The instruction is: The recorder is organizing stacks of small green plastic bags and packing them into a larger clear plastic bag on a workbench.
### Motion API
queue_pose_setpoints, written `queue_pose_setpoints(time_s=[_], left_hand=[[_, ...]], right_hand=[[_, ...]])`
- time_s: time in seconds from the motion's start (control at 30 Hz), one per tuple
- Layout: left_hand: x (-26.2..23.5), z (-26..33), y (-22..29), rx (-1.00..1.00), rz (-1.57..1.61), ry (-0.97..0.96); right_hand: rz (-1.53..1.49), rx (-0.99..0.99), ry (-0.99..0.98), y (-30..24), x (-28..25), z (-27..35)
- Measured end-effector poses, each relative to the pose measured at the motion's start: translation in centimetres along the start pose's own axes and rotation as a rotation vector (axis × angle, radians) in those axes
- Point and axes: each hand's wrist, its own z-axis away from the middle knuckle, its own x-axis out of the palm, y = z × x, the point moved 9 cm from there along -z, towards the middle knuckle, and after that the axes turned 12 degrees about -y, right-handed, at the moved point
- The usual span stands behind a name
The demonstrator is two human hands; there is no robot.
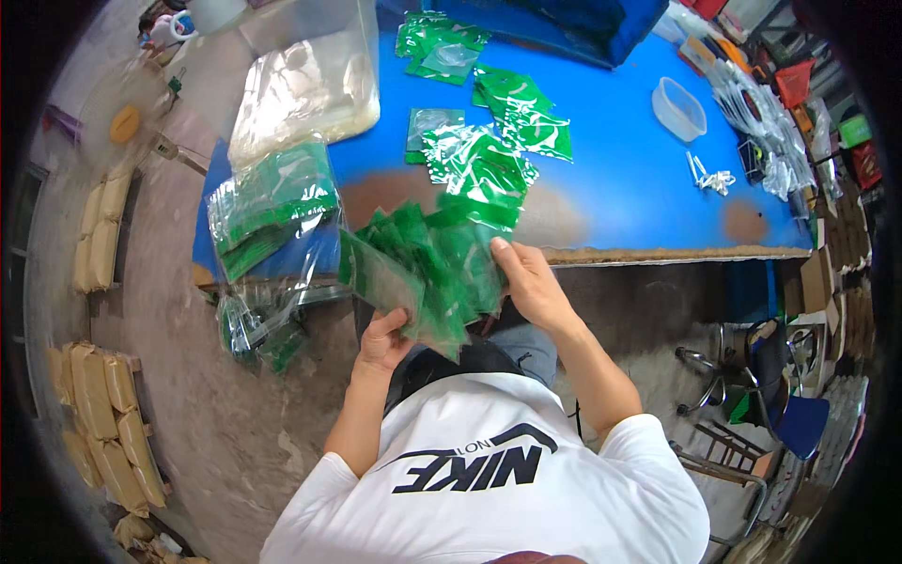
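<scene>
In front of my body I hold a fanned bunch of green and clear plastic bags (423, 258), just off the table's near edge. My left hand (383, 340) pinches its lower left side, thumb on top. At its right side my right hand (534, 282) is closed, thumb and fingers gripping the bags' edge. Beyond them, a glossy pile of green bags (484, 169) lies on the blue table (611, 179), with more green bags (526, 108) farther back. To the left, a large clear bag (272, 211) containing green packets hangs over the table's left end.
A translucent tub (305, 94) stands at the far left of the table, and a dark blue bin (564, 28) at its far side. A small clear container (678, 108) and small white pieces (709, 177) sit at right. A blue chair (803, 425) stands at lower right.
</scene>
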Motion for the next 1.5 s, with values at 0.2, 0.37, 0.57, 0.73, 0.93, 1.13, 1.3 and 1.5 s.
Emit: queue_pose_setpoints(time_s=[0.2,0.37,0.57,0.73,0.93,1.13,1.3,1.5], left_hand=[[0.6,1.1,-0.8,-0.008,0.056,-0.048],[0.8,2.6,0.7,0.043,-0.023,-0.009],[2.5,1.5,2.0,0.106,-0.138,0.077],[5.8,-2.6,5.4,0.154,-0.349,0.118],[13.2,-9.7,11.0,0.262,-1.566,-0.159],[12.8,-11.9,9.3,0.367,-1.425,-0.192],[14.7,-11.2,10.1,0.580,-1.576,-0.096],[10.1,-13.1,8.6,0.216,-1.920,-0.099]], right_hand=[[0.490,-0.014,-0.261,0.1,4.1,-3.2],[1.179,-0.579,0.168,-4.5,2.2,-7.8],[1.470,-0.537,0.290,-4.0,-3.7,-17.9],[1.066,-0.234,0.329,-6.5,-10.0,-20.9],[0.308,-0.301,-0.467,-7.6,-0.3,-10.4],[0.550,-0.493,-0.269,-2.8,-1.1,-9.3],[0.587,-0.542,-0.115,-4.9,-1.3,-8.4],[0.745,-0.607,-0.127,-3.0,-1.8,-10.1]])
